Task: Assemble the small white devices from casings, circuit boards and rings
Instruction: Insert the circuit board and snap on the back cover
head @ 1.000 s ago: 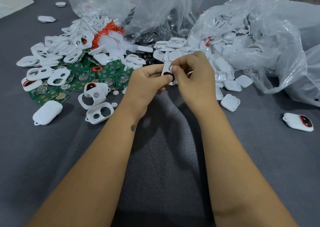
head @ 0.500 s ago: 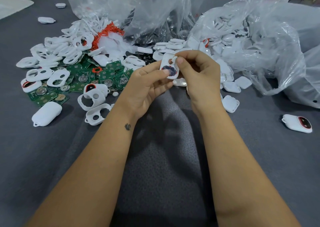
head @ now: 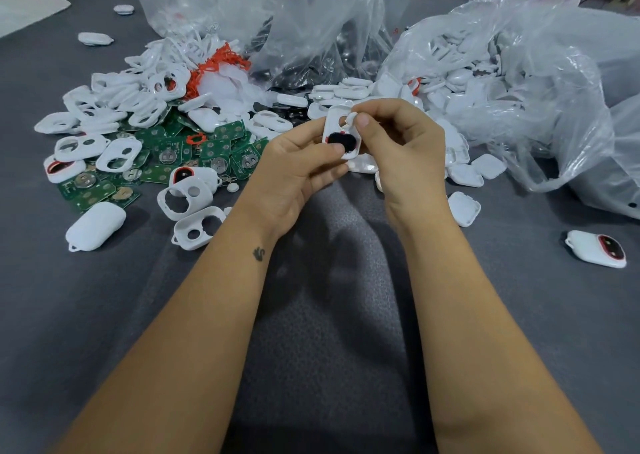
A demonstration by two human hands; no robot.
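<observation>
Casing (head: 341, 131) raised in both hands, above scattered circuit boards (head: 221, 149).

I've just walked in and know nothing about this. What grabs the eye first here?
At centre, the left hand and right hand hold a white casing with a black insert. To their left sprawls a heap of green circuit boards and white shells, and crumpled clear plastic bags of parts fill the back.

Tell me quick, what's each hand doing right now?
Left hand: holds the white casing, thumb on its black insert.
Right hand: pinches a small white piece at the casing's top.
</observation>
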